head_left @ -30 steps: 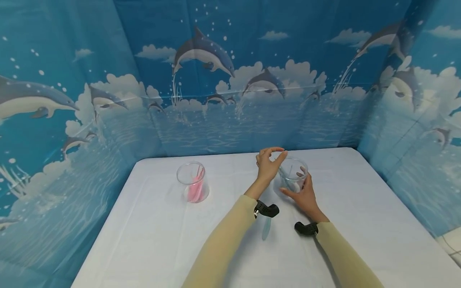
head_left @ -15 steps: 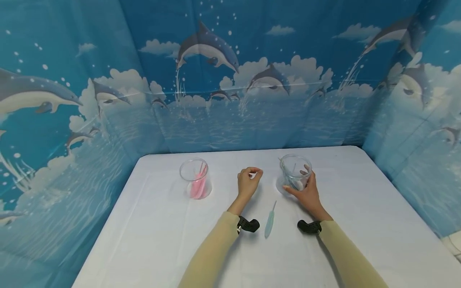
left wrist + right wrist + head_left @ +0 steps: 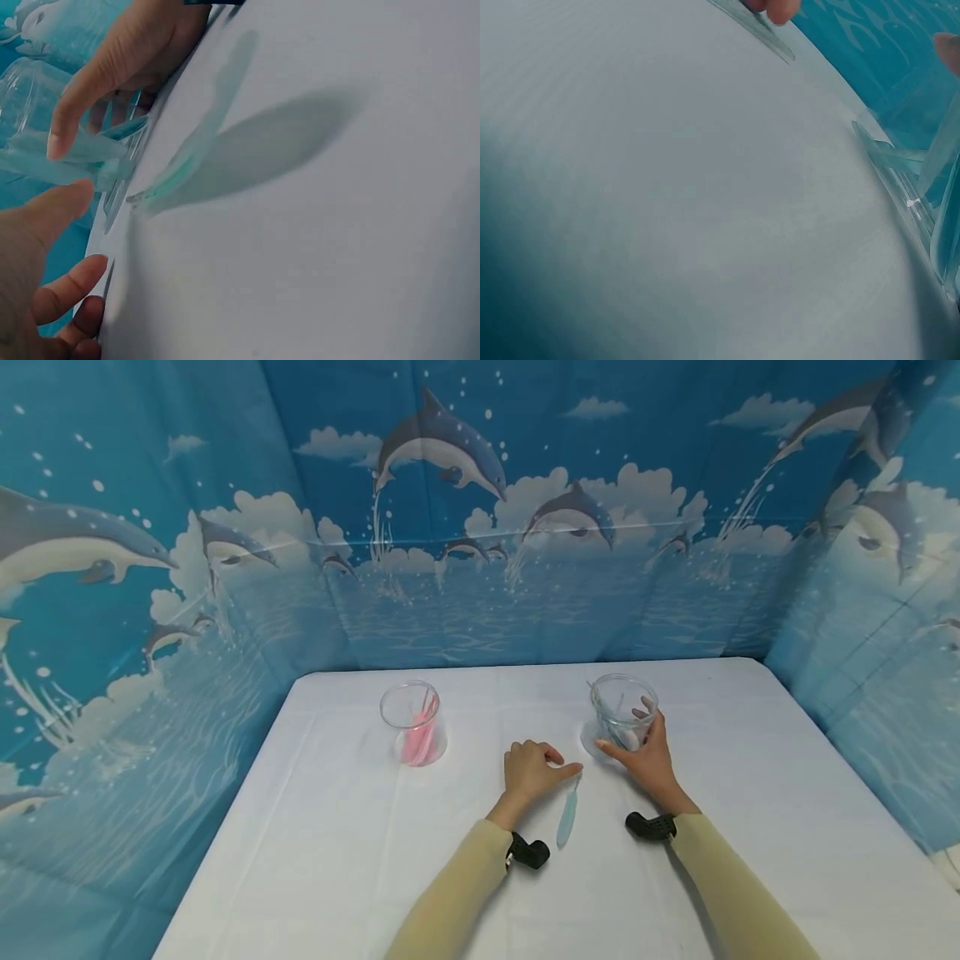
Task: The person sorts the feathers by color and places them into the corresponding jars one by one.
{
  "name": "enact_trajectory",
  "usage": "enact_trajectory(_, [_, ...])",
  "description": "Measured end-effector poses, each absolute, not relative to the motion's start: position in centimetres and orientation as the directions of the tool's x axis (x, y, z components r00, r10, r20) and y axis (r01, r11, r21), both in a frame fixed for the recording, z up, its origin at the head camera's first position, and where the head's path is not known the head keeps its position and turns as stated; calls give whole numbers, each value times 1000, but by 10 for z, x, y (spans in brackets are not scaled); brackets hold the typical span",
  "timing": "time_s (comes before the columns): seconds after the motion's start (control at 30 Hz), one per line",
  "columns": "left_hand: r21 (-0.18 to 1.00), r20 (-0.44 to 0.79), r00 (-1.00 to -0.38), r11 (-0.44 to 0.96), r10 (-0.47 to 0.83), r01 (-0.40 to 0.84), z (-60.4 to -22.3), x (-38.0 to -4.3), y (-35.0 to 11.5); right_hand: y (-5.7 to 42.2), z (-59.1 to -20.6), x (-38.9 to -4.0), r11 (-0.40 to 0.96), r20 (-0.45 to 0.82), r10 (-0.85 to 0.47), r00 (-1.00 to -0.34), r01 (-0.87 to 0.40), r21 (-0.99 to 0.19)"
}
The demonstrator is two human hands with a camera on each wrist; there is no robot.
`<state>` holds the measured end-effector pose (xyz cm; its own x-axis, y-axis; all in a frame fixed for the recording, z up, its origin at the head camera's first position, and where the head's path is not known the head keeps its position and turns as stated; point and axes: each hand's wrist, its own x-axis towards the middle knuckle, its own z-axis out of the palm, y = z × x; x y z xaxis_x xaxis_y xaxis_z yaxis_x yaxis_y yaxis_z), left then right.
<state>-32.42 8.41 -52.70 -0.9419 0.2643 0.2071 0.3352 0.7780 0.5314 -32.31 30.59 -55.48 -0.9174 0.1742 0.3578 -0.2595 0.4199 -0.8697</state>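
Observation:
A clear cup [image 3: 622, 676] with several pale teal tools in it stands at the table's right. My right hand [image 3: 651, 764] holds this cup from the side, thumb in front and fingers behind. On the cloth in front of it lies another slim tool [image 3: 567, 820] with a pale teal handle and a thin tip, pointing away from me. My left hand [image 3: 532, 775] is low by that tip, thumb reaching toward it. In the left wrist view a gap shows between thumb [image 3: 64, 206] and curled fingers, with the tool [image 3: 199, 142] just beyond.
A second clear cup [image 3: 408, 683] holding several pink tools [image 3: 418, 743] stands at the table's left. White cloth covers the table [image 3: 337, 827]. A blue dolphin-print curtain [image 3: 465, 610] hangs behind the far edge and along both sides.
My left hand has come away from the right cup's rim, moved left, then down and right to the loose tool's tip. My right hand stays on the cup. The head view has shifted slightly.

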Motion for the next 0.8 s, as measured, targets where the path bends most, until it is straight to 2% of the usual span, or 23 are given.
enact_trajectory(0.23, [326,144,-933,874,330,360,-524,-310,96,305,-555,-323,403,364,181,-914,-269,-875])
enact_trajectory(0.43, [162,140,-928,916,346,367,-518,-299,101,303,-556,-320,399,337,191,-922,-241,-885])
enact_trajectory(0.57, [160,118,-930,918,347,363,-517,-296,104,302,-555,-318,394,348,190,-918,-253,-883])
enact_trajectory(0.8, [224,77,-946,920,314,323,-516,-300,109,303,-554,-321,410,368,195,-909,-265,-873])
